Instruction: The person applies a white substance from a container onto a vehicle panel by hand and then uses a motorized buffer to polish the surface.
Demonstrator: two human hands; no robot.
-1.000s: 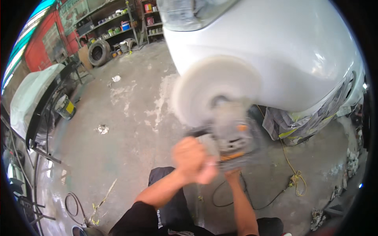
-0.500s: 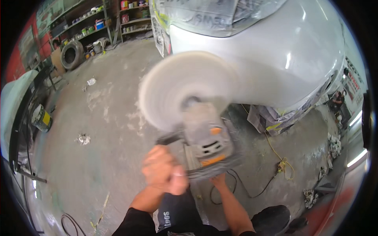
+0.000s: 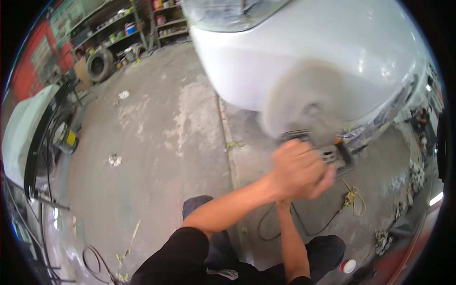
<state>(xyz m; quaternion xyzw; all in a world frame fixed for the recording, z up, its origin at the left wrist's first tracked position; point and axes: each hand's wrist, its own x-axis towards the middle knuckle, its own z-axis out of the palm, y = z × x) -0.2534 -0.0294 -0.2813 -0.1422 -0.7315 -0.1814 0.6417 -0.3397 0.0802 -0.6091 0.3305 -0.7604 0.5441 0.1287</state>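
Note:
A polisher (image 3: 327, 142) with a wide, pale round pad (image 3: 294, 95) is at the right of centre, its pad smeared by motion. My left hand (image 3: 301, 171) is closed around the black loop handle of the polisher. Below it, my right hand (image 3: 283, 203) reaches up to the rear of the tool; its fingers are hidden behind my left hand and the polisher. The pad overlaps the lower side of a glossy white car bumper (image 3: 242, 61); whether they touch is unclear. Cloudy covering lies over the lamp area (image 3: 228, 14) above.
A yellow-and-dark cord (image 3: 351, 194) lies coiled on the floor at right. Crumpled masking (image 3: 382, 240) lines the right side. A white panel on a black stand (image 3: 35, 137), a bucket (image 3: 65, 138), a tyre (image 3: 99, 65) and shelves (image 3: 107, 28) stand left. A red-and-white round container (image 3: 348, 266) is near my leg.
The polisher has moved right and slightly up, from beside the bumper to overlapping it. My left arm now stretches rightward across my body. My view has shifted a little.

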